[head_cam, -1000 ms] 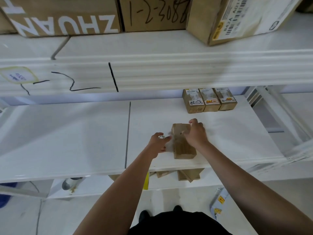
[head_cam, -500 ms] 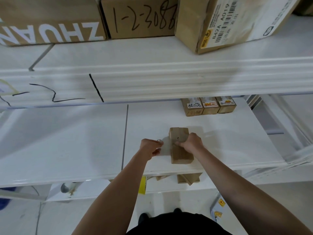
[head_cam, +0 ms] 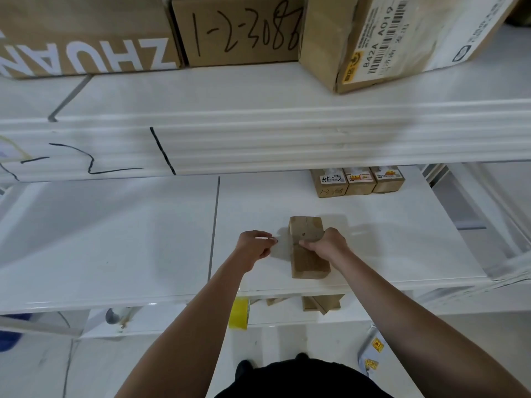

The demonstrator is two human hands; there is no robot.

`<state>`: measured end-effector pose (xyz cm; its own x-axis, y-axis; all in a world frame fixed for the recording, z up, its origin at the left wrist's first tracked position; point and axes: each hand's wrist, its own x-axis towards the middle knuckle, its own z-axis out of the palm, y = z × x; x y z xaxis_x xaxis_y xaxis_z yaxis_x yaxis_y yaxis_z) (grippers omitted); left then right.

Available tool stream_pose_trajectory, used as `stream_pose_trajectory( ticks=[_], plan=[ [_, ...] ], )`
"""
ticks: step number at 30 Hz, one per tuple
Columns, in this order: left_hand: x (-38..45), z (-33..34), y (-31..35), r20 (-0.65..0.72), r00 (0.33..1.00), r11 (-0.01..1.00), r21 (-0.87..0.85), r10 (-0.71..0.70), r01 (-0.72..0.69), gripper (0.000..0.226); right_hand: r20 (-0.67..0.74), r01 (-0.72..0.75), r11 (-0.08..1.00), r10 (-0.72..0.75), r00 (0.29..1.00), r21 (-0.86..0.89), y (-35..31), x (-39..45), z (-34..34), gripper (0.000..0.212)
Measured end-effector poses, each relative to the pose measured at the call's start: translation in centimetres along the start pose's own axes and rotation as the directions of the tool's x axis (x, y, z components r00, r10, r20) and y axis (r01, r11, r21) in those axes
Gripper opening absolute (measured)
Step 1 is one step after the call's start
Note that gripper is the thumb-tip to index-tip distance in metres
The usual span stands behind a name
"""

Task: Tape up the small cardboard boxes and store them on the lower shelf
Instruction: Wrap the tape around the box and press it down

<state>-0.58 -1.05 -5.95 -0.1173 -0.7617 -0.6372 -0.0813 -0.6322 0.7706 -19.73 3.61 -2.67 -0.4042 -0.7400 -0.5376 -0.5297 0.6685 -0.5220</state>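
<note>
A small brown cardboard box lies lengthwise on the white middle shelf, near its front edge. My right hand is curled over the box's middle and presses down on it. My left hand is closed just left of the box, pinching what looks like a strip of clear tape that runs to the box's side. Three small labelled boxes stand side by side at the back right of the same shelf.
Large cardboard boxes fill the upper shelf, whose thick white edge overhangs the work area. On the lowest shelf sit a yellow tape roll and folded cardboard pieces. A shelf upright stands on the right.
My right hand slid from the box's far end back to its middle. My left hand drew slightly left, away from the box. The box itself stayed put.
</note>
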Motion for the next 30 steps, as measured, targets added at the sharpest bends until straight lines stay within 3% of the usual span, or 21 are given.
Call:
stream_pose_trajectory(
  ticks=[9, 12, 17, 19, 23, 26, 30],
  plan=[
    [-0.6, -0.5, -0.2, -0.016, 0.997, 0.994, 0.082, -0.071, 0.072, 0.008, 0.006, -0.018, 0.999, 0.018, 1.000, -0.034, -0.2, -0.4, -0.5, 0.070],
    [-1.1, -0.9, -0.5, 0.066, 0.997, 0.998, 0.037, -0.044, 0.042, 0.016, -0.063, 0.041, 0.996, -0.046, 0.997, -0.079, -0.8, -1.0, -0.3, 0.078],
    [-1.5, -0.5, -0.9, 0.062, 0.998, 1.000, -0.015, -0.008, 0.009, 0.015, -0.197, 0.147, 0.980, -0.172, 0.965, -0.136, -2.2, -1.9, 0.0, 0.079],
    [-1.5, 0.1, -0.8, 0.051, 0.998, 0.998, 0.053, -0.048, 0.045, 0.017, -0.177, 0.138, 0.982, -0.159, 0.971, -0.126, -2.4, -2.0, 0.0, 0.079],
    [-1.5, 0.8, -0.8, -0.099, 0.990, 0.963, 0.242, -0.099, 0.121, 0.040, -0.150, 0.102, 0.992, -0.112, 0.982, -0.070, -1.7, -2.0, 0.0, 0.073],
    [-1.4, 0.7, -1.1, -0.136, 0.973, 0.965, 0.159, -0.188, 0.208, 0.038, -0.136, 0.102, 0.993, -0.108, 0.985, -0.050, -0.8, -2.1, 0.2, 0.069],
    [-1.3, 1.1, -1.2, -0.033, 0.980, 0.977, 0.068, -0.198, 0.200, 0.041, -0.113, 0.107, 0.993, -0.111, 0.987, -0.042, -0.2, -2.3, 0.6, 0.073]
  ],
)
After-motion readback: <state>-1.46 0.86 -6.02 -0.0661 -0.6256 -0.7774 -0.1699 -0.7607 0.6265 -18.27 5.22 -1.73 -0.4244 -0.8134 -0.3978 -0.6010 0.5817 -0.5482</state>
